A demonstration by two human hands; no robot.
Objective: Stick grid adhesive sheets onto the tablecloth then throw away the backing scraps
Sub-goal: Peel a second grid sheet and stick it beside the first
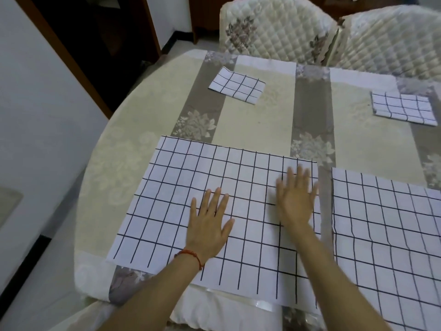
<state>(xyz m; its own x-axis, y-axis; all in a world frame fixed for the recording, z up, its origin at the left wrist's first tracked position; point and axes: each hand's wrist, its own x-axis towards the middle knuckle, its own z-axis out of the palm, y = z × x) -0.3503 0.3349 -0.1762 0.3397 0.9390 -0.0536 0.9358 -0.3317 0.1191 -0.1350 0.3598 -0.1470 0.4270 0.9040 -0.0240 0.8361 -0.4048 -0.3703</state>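
A: Starting with the biggest thing, you have the desk [114,149] under its tablecloth [257,120], beige with grey flowered bands, rounded at its left edge. Two quilted chairs [274,29] stand at the far edge.

B: And the sheets? How many?

A: Four grid pieces in all. Two large grid sheets lie flat along the near edge: the left sheet [181,192] under your hands, the right sheet [381,223] just beside it with a grey band of cloth showing between them. Two small folded pieces sit well apart toward the far edge: one folded piece [237,88] near the middle, the other folded stack [403,107] toward the far right corner.

B: What are my hands doing?

A: Your left hand [210,225] lies flat, fingers straight and spread, pressing the left sheet. Your right hand [296,199] is blurred but also flat and released on the same sheet, near its right side. Neither grasps anything.

B: How will it handle?

A: I judge it thin, light and limp, prone to creasing and to catching on itself once sticky. Smooth it with flat palms from the middle outward; to lift it, pinch a corner. A shiny strip [257,301] shows at the sheet's near edge, possibly backing film.
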